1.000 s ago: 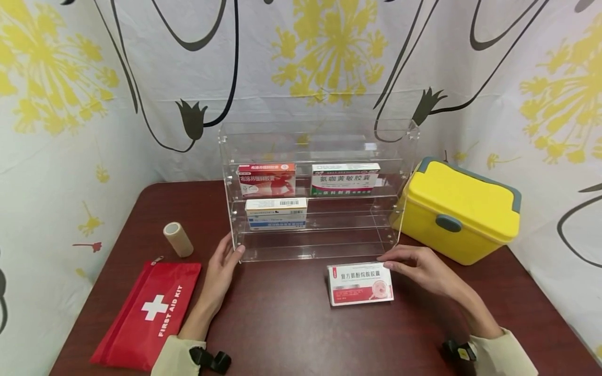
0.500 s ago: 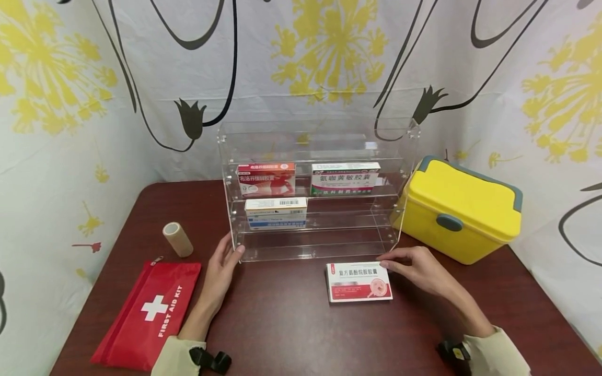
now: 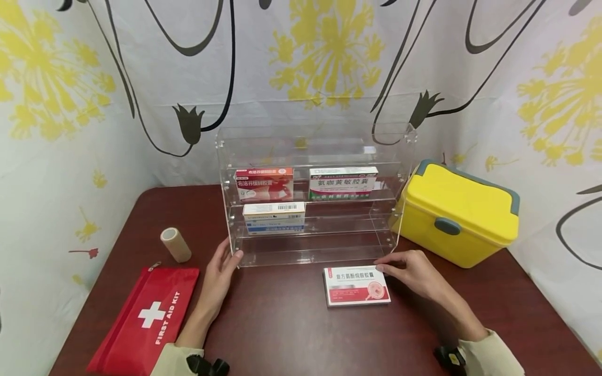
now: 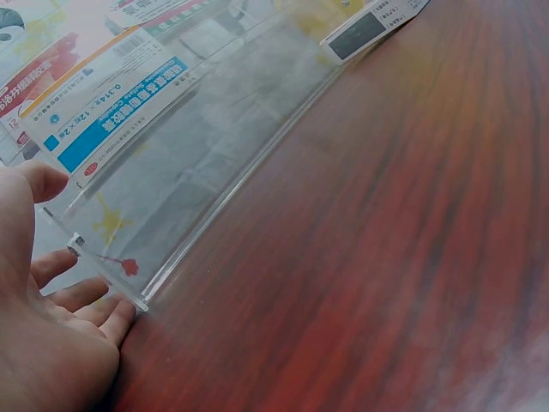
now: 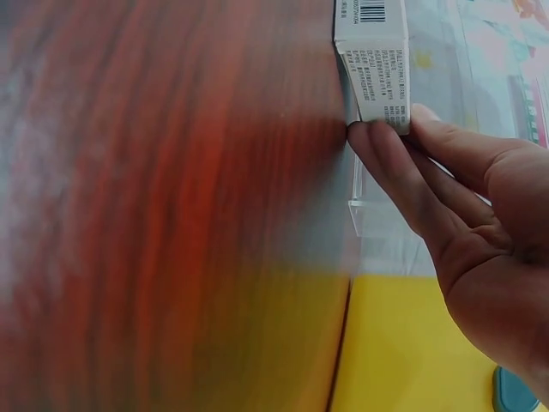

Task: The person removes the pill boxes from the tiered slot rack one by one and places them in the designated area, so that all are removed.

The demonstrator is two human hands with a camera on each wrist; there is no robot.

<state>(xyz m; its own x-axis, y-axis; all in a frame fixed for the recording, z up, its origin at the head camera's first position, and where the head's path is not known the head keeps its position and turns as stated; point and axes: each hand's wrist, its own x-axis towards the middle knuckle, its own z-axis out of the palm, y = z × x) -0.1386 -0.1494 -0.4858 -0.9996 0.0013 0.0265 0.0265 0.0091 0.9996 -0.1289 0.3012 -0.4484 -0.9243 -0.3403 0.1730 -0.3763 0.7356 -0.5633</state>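
Note:
In the head view a clear acrylic display rack point(image 3: 310, 256) stands on the table. My left hand point(image 3: 220, 274) grips its lower left side panel, thumb at the front edge and fingers point(image 4: 81, 293) along the outside. A white and red medicine box point(image 3: 357, 286) lies face up just before the rack's right half. My right hand point(image 3: 416, 274) pinches that box by its upper right corner. In the right wrist view the thumb point(image 5: 446, 137) lies on the box's printed face, and the other fingers are at its end and underside.
A red medicine box point(image 3: 265, 187), a white and green one point(image 3: 343, 185) and a white and blue one point(image 3: 274, 219) stand on the rack's shelves. At right sits a yellow lidded case point(image 3: 456, 214). A red first aid pouch point(image 3: 146, 318) and a beige bandage roll point(image 3: 176, 244) lie at left.
The medicine box under my right hand has shifted slightly left and lies flatter than a second ago, and the right hand has moved with it. My left hand stays at the rack's corner.

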